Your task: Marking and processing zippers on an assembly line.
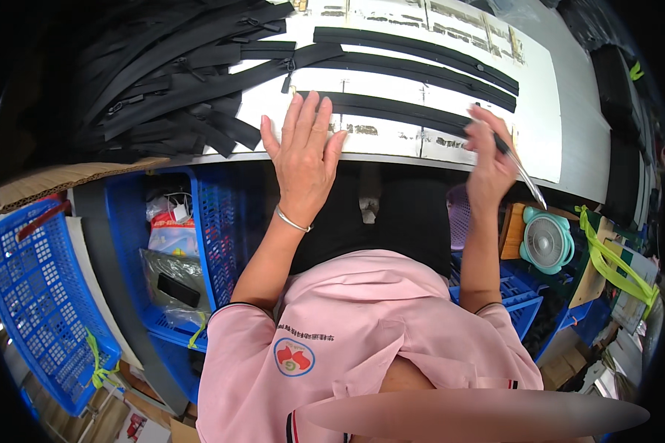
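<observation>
Black zipper strips lie side by side across a white marked board. My left hand is spread open, palm down, its fingertips at the left end of the nearest strip. A bent pinch of my right hand holds a pen, silver and black, with its shiny end slanting down to the right. Those right fingers are close to the right end of the same strip; whether they touch it I cannot tell. A heap of loose black zippers with dangling pulls covers the board's left side.
Below the table on the left are a blue crate with bags and a black phone, and a blue perforated basket. A small green fan stands at the right. Cardboard lines the table's left edge.
</observation>
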Available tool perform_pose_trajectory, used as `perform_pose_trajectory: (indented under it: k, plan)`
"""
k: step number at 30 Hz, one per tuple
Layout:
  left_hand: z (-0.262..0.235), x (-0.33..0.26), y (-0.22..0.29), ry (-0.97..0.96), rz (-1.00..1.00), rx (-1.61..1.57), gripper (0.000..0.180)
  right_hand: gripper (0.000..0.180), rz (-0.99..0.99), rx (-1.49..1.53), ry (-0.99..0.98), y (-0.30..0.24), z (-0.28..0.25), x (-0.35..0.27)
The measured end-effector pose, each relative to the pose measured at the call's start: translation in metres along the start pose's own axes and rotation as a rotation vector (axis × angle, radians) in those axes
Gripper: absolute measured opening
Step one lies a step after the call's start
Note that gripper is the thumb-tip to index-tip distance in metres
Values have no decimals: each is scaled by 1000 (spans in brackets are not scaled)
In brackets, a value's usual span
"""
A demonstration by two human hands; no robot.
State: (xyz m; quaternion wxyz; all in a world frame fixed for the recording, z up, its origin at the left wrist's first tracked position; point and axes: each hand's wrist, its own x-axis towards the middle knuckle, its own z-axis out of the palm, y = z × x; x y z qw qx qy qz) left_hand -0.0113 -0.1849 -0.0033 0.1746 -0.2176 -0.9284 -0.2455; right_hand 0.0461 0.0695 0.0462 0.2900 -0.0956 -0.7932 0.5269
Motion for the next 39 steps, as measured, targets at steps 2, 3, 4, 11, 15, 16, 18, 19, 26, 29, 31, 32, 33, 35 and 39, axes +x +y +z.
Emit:
perform_pose_trajectory:
  k: [2,3,4,11,15,16,18,19,26,29,31,32,33,35,39]
  plan:
    - [0,-1,0,3,-5,3,50,17,145,175,-137,-18,33,8]
    - [0,-3,-1,5,-14,8,50,16,192,196,-188,-18,49,10]
    - [0,-2,0,0,-27,-18,50,16,239,208,-233,-21,61,13]
    - [1,-2,2,21,-42,-43,51,17,218,86,-404,-5,113,15]
    - [0,-1,0,28,-44,-43,50,17,189,106,-396,0,117,12]
    - [2,-1,-1,44,-23,-37,48,18,183,72,-404,0,117,13]
    - [3,-2,-2,61,-7,-31,47,19,176,38,-417,-1,118,12]
    - [2,-1,-1,61,-6,-34,47,19,171,16,-422,-2,118,13]
    - [3,-1,-2,66,2,-28,46,19,68,-49,-390,-2,119,15]
    - [4,-2,-2,73,1,-27,46,20,135,-41,-450,-4,113,16]
    - [2,-1,-1,68,1,-27,46,20,75,-9,-452,0,113,14]
    - [2,-1,-1,65,1,-27,47,21,14,22,-454,1,113,14]
    - [2,-1,-1,63,4,-29,47,21,15,20,-451,2,113,14]
    - [3,-2,-1,62,-1,-22,47,22,-17,5,-470,3,113,13]
    - [3,-1,0,49,-3,-10,48,22,-34,-85,-496,3,109,13]
